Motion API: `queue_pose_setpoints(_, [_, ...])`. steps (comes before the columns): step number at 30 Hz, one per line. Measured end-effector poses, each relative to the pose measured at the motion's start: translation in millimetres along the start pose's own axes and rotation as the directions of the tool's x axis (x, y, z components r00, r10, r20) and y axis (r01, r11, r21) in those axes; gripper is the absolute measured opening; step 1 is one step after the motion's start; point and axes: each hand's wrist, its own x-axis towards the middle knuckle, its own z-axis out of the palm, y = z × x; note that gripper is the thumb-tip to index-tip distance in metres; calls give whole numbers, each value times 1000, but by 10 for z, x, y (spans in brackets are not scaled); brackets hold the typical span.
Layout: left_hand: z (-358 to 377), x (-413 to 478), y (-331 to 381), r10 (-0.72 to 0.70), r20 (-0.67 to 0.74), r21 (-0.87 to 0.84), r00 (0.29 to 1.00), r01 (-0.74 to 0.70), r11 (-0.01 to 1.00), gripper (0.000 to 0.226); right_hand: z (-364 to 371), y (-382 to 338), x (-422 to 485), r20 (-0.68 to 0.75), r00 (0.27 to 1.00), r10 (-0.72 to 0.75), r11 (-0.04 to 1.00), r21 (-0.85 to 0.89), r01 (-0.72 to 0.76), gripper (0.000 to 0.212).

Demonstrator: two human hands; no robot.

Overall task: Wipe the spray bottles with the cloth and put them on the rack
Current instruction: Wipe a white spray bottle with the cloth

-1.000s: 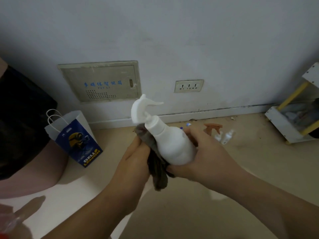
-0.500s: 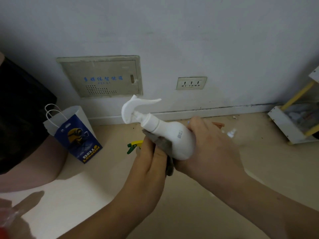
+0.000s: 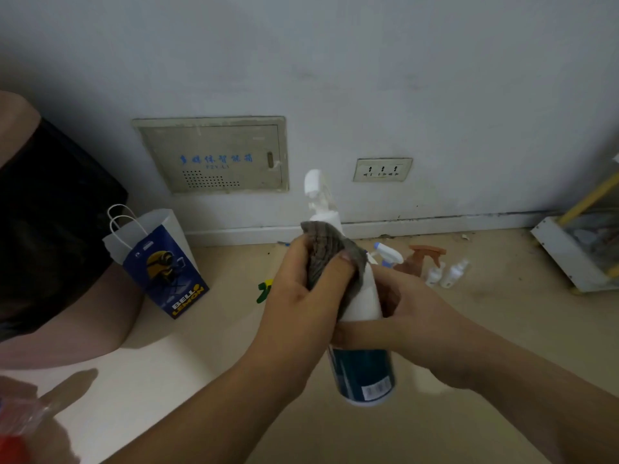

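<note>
I hold a white spray bottle upright in front of me, its trigger head pointing up toward the wall. My right hand grips the bottle's lower body. My left hand holds a grey cloth wrapped against the bottle's neck and shoulder. A dark blue-labelled can shows just below my hands. More spray bottles stand on the floor behind: a white and blue one, a brown one and two small white ones. The white rack with yellow posts sits at the right edge.
A blue and white paper bag stands on the floor at left, beside another person's leg in dark shorts. A green and yellow object lies behind my left hand. The wall carries a panel box and a socket.
The bottle has swung from tilted left to upright. My left hand with the cloth has slid up from under the body onto the neck and shoulder.
</note>
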Motion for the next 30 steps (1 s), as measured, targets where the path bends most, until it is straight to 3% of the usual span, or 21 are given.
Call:
queue_pose_setpoints(2, [-73, 16, 46, -31, 160, -57, 987, 41, 998, 26, -86, -11, -25, 160, 987, 23, 993, 114, -42, 51])
queue_pose_setpoints(4, [-191, 66, 70, -138, 328, -93, 935, 177, 980, 44, -109, 30, -9, 315, 948, 47, 968, 219, -121, 59])
queue_pose_setpoints(6, [-238, 85, 106, -230, 405, -103, 885, 295, 950, 46, -82, 116, 33, 413, 909, 53, 938, 293, -188, 70])
queue_pose_setpoints(8, [-192, 79, 119, -258, 365, -113, 895, 317, 941, 31, -46, 181, 74, 429, 902, 39, 917, 344, -203, 74])
queue_pose_setpoints(10, [-103, 95, 103, -251, 203, -86, 946, 272, 958, 26, -39, 191, 89, 352, 935, 48, 921, 347, -178, 61])
queue_pose_setpoints(12, [-18, 95, 31, -211, 25, -15, 977, 211, 977, 24, -14, 156, 85, 199, 977, 70, 973, 204, -111, 44])
queue_pose_setpoints(15, [102, 3, -186, -66, -230, 150, 971, 103, 983, 22, 136, 205, 73, -130, 990, -55, 966, -258, 20, 44])
queue_pose_setpoints(17, [115, 6, -218, -111, -319, 95, 941, 149, 984, 22, 278, 262, 50, -252, 939, -233, 852, -519, 72, 43])
queue_pose_setpoints(19, [42, 91, -131, -257, -266, -85, 929, 242, 966, 19, 328, 256, 35, -282, 903, -325, 779, -622, 86, 39])
queue_pose_setpoints(21, [-67, 175, 8, -309, -117, -164, 944, 289, 943, 19, 256, 188, 24, -251, 937, -243, 839, -539, 73, 42])
queue_pose_setpoints(24, [-210, 263, 92, -250, 90, -121, 964, 260, 958, 26, 92, 41, 37, 30, 1000, 7, 998, -67, -5, 44])
queue_pose_setpoints(27, [-315, 275, 111, -276, 312, -182, 909, 342, 922, 44, 46, 34, 55, 259, 964, 59, 952, 277, -132, 42])
queue_pose_setpoints(28, [-302, 272, 133, -283, 322, -205, 904, 358, 911, 43, 47, 46, 61, 294, 954, 64, 917, 360, -173, 45])
queue_pose_setpoints(30, [-201, 246, 135, -244, 171, -122, 954, 267, 956, 32, 56, 55, 66, 260, 962, 87, 923, 341, -176, 42])
